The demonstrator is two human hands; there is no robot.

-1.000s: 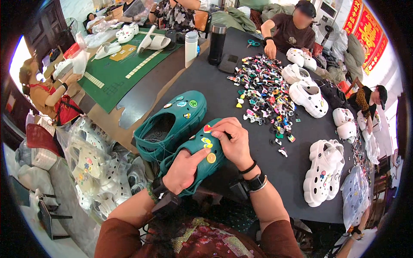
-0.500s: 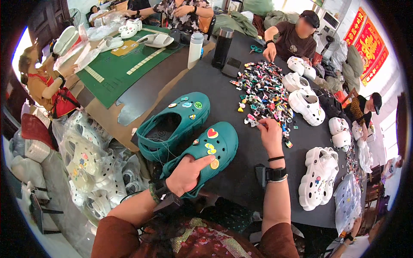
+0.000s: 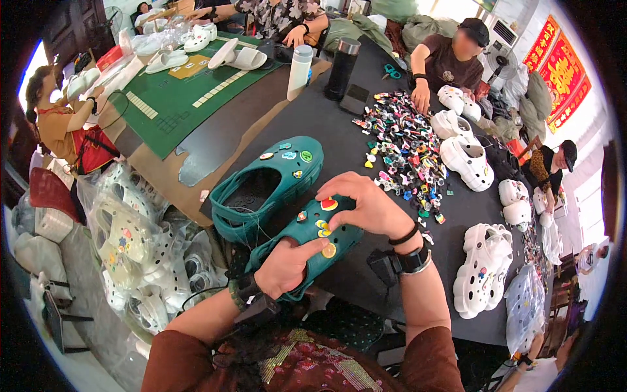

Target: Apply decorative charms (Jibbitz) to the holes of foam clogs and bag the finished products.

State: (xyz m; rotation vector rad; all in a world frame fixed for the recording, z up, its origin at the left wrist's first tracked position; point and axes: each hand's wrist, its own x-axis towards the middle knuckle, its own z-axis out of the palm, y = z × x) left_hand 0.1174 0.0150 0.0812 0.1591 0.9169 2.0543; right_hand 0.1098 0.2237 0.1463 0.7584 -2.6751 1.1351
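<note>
Left grip (image 3: 285,268) clamped the teal clog (image 3: 350,238) at its foot opening, thumb beside the orange-slice charm (image 3: 329,251); clog near the worktop (image 3: 398,287) edge. Right grip (image 3: 372,208) arched over the toe, thumb and forefinger spread around the red heart charm (image 3: 329,204).

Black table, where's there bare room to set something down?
On the black table: one patch between the resting green clog and the charm pile; another between the right forearm and the nearest white clogs. Crowded: the charm pile's right edge, lined with other white clogs.
</note>
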